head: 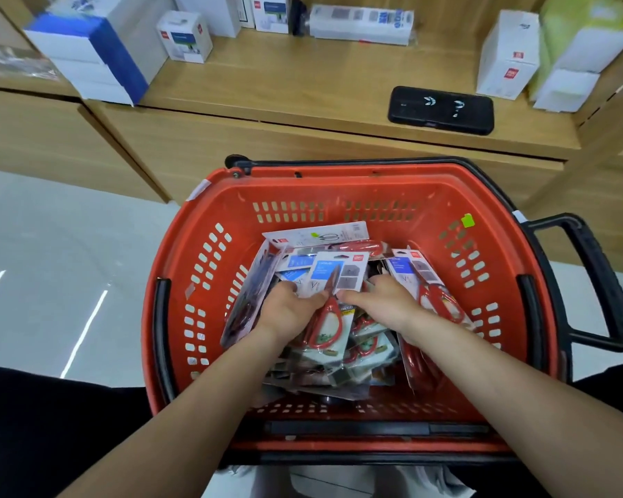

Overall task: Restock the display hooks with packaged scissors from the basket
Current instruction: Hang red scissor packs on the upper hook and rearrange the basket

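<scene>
Head view, hands [290,310] [383,301] half-buried among packaged scissors [340,273]

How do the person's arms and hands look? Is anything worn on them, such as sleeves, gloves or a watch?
Both forearms are bare up to the frame edge; no sleeve shows. The left hand and the right hand wear no gloves. No watch or bracelet shows on either wrist, and no ring on the visible fingers.

I hold scissors pack [340,273] between left hand [288,312] and right hand [383,300], mid basket [339,181]. Loose packs [364,348] under grip and either side. Shelf [303,88] beyond grip, behind basket; phone [441,109] on it, right of grip; boxes [186,35] farther back, both sides.
</scene>
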Action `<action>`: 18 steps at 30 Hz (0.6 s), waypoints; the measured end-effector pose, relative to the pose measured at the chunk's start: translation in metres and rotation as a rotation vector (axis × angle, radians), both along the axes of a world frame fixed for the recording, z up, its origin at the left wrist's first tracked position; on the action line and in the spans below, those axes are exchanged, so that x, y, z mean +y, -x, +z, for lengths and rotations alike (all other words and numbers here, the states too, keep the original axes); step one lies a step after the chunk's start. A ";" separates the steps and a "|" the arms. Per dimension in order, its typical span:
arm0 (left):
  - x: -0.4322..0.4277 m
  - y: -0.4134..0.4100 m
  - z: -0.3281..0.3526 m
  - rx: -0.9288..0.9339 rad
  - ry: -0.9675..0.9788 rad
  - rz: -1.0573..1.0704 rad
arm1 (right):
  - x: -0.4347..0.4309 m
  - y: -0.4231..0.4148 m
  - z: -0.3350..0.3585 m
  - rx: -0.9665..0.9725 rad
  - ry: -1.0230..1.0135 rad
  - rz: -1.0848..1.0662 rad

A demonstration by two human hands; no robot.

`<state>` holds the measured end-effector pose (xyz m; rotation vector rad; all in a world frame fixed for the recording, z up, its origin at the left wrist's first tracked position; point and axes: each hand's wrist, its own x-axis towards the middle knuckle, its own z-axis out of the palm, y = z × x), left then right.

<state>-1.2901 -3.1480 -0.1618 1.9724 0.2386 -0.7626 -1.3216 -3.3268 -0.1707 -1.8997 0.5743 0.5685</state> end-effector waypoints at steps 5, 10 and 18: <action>0.011 0.014 0.016 0.082 0.115 0.118 | 0.007 0.020 0.018 -0.011 -0.167 -0.162; 0.011 0.024 0.027 0.187 0.329 0.110 | 0.000 0.045 0.039 -0.113 -0.200 -0.215; -0.007 0.027 0.020 0.083 0.194 0.073 | -0.013 0.062 0.037 -0.197 -0.155 -0.269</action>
